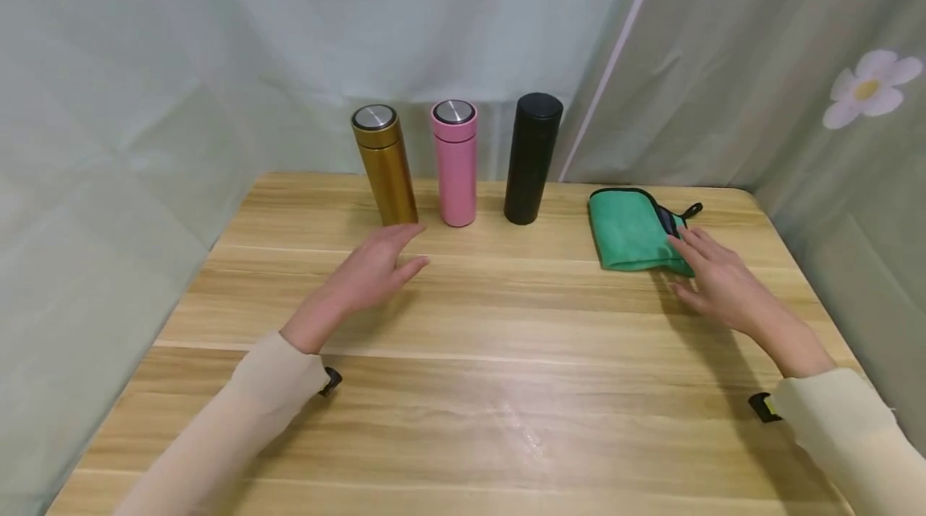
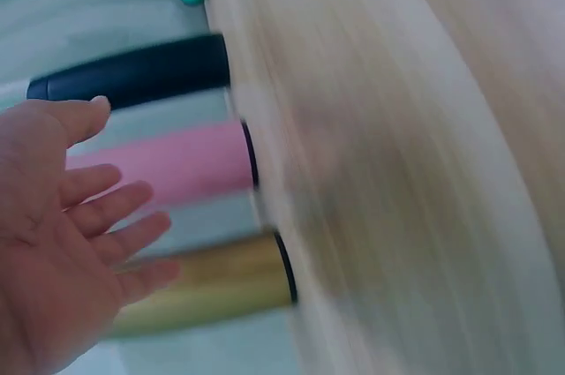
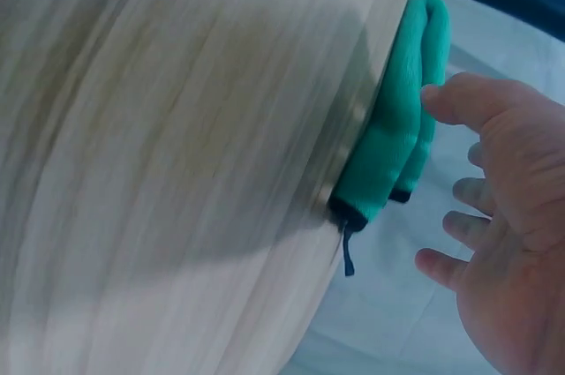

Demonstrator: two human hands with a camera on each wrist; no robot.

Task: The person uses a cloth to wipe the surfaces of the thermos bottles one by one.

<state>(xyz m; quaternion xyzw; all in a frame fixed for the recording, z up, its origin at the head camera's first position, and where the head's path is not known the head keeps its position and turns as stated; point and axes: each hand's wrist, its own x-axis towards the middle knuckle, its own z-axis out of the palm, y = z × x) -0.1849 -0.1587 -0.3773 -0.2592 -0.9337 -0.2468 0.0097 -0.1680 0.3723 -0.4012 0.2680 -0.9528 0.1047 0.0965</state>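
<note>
Three upright flasks stand in a row at the back of the table: a gold one (image 1: 391, 170), a pink one (image 1: 456, 170) and a black one (image 1: 533, 162). My left hand (image 1: 372, 267) hovers in front of the gold flask, fingers extended, holding nothing; in the left wrist view the palm (image 2: 53, 225) faces the flasks. To the right lies a folded green cloth (image 1: 629, 231) with black edging and a small loop. Over its right edge is my right hand (image 1: 712, 275), fingers spread and nothing gripped. Whether the fingertips touch the cloth I cannot tell.
The wooden table (image 1: 463, 387) ends just behind the flasks, where a pale curtain (image 1: 434, 18) hangs. More curtain hangs on the right, with a flower (image 1: 871, 88) on it.
</note>
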